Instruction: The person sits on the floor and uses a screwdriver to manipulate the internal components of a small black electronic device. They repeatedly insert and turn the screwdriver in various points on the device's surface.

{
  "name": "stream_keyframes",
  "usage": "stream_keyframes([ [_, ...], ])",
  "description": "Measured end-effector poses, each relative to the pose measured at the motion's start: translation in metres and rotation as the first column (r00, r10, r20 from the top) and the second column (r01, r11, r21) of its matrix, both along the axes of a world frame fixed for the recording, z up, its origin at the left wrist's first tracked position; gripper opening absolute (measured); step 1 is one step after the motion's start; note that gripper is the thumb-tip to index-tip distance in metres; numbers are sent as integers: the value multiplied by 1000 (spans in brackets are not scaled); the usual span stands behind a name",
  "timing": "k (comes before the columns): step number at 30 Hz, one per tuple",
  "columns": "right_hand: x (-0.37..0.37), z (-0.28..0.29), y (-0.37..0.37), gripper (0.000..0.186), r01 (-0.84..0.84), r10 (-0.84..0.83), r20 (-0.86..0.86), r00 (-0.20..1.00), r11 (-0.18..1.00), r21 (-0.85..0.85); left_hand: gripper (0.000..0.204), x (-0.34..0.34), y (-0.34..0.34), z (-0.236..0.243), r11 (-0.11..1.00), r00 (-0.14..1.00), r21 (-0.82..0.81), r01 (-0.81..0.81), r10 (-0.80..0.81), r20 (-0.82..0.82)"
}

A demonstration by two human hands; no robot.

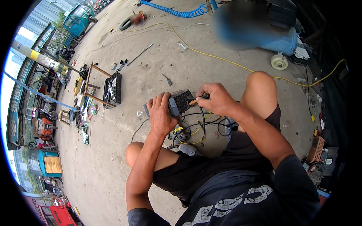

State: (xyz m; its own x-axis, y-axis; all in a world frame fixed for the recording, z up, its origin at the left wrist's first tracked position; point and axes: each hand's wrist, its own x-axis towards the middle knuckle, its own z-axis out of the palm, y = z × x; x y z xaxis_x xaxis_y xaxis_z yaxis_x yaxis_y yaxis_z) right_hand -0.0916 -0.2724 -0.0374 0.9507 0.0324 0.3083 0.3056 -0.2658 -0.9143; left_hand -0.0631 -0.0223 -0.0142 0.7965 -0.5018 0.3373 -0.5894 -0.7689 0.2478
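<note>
My left hand (160,113) is wrapped over a dark grey boxy device (179,103) with rows of slots or ribs on its end, tilted above the ground between my knees. At that end, my right hand (214,98) pinches a small orange-and-black piece (194,101), whose exact kind I cannot make out. Its orange tip is against or very close to the device. Black cables (203,124) loop below my hands, tangled with a thin yellow cord (192,143) near my shoes. A small screwdriver-like tool (168,80) lies on the concrete beyond the device.
To the left stands a black crate (114,90) of tools beside a wooden frame (89,81). A yellow hose (226,60) crosses the ground ahead, near a blue tank (284,40) with a wheel (279,62). A long rod (140,54) lies farther off. Clutter lines both sides.
</note>
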Motion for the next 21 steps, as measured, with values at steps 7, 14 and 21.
stream_keyframes([
  [7, -3, -1, 1, 17, -33, 32, -30, 999, 999, -21, 91, 0, 1, -1, 1000, 999, -4, 1, -1, 50],
  [14, -2, -3, 0, 17, -52, 51, -17, 999, 995, -79, 90, 0, 0, 1, 1000, 998, -11, 11, -11, 62],
  [21, -6, 8, 0, 18, -13, 10, -46, 999, 998, -64, 90, -1, 1, 1, 1000, 998, -8, -5, 6, 60],
])
